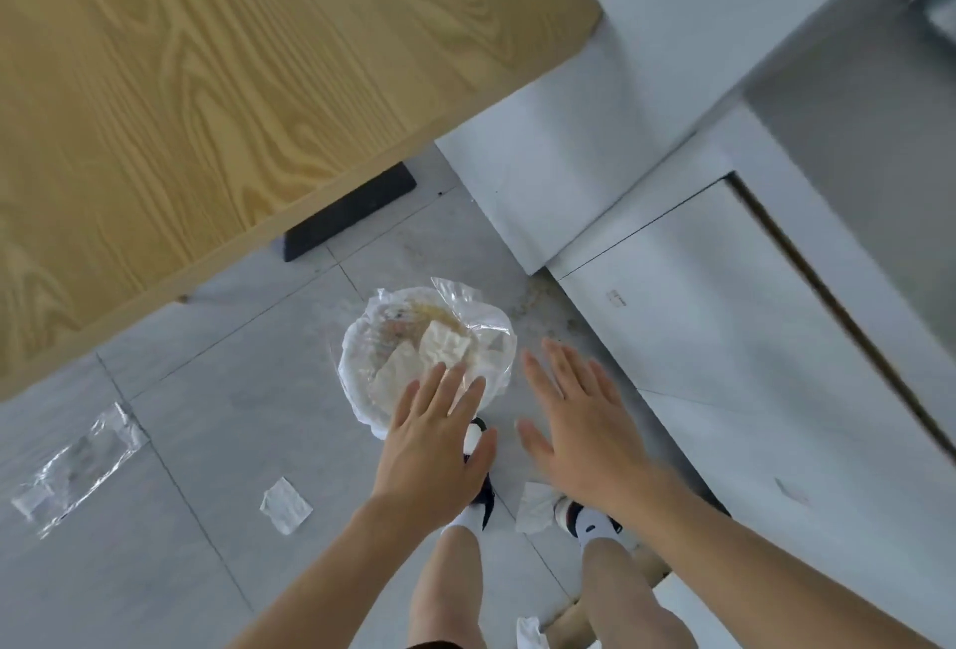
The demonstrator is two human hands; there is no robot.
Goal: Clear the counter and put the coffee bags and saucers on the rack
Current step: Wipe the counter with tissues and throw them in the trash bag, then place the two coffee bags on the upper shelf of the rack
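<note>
I look straight down at a grey tiled floor. A small bin lined with a clear plastic bag (362,379) stands there, with crumpled white paper (444,346) and brownish waste inside. My left hand (439,447) hovers over the bin's near rim, fingers spread, holding nothing. My right hand (579,426) is flat and open just right of the bin, also holding nothing. No coffee bags, saucers or rack appear in this view.
A wooden counter top (217,79) fills the upper left. White cabinets (698,297) run along the right. On the floor lie a clear plastic wrapper (77,467) and white paper scraps (284,503). My feet in white socks (589,524) stand below the bin.
</note>
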